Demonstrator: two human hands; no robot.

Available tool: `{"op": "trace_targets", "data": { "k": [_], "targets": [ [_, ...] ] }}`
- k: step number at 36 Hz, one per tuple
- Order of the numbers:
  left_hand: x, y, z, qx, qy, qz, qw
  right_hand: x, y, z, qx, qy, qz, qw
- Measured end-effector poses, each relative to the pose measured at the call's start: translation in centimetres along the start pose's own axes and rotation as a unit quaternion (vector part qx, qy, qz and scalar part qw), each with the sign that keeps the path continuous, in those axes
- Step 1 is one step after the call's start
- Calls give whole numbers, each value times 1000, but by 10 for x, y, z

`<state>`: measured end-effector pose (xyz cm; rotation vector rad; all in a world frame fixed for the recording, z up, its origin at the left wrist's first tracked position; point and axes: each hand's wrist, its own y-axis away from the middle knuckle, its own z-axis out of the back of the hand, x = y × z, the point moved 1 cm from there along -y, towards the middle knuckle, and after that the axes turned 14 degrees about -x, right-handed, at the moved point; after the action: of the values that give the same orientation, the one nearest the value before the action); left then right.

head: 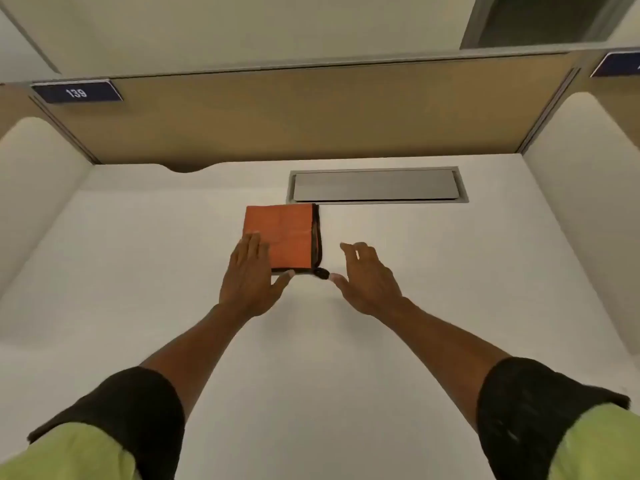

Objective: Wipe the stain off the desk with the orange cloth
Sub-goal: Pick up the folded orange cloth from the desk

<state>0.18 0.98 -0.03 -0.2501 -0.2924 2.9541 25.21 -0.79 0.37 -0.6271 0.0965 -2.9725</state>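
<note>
Lying folded into a neat square, the orange cloth sits flat on the white desk a little beyond the middle of the view, at about 12 o'clock from the person. Starting at the far left, a blue plate marked 139 is fixed on the top edge of the tan partition, at roughly 10 o'clock. Next comes the left hand, palm down, fingers straight and close together, their tips resting on the near left corner of the cloth while the thumb splays out along its near edge. The cloth has a dark trim down its right side and a small black loop at its near right corner. Just right of that loop, the right hand hovers palm down with fingers loosely spread and slightly curled; its thumb tip is just beside the loop, and I cannot tell whether it touches. At 1 o'clock, beyond the cloth's far right corner, a grey cable hatch is set flush in the desk. No stain is discernible on the white surface.
</note>
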Motion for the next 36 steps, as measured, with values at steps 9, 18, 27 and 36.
{"op": "trace_targets", "data": {
  "k": [9,18,27,36],
  "targets": [
    [65,-56,-32,59,14,97,993,29,-76,-41,2,-55,-120,991],
    [89,-110,-48,73,197,325,922,55,-130,-72,-32,-79,-234,969],
    [103,-124,-53,85,262,427,862,76,-149,-94,-82,-115,-365,920],
    [118,-116,-36,94,368,442,813,62,-131,-77,-122,-274,-402,865]
  ]
}}
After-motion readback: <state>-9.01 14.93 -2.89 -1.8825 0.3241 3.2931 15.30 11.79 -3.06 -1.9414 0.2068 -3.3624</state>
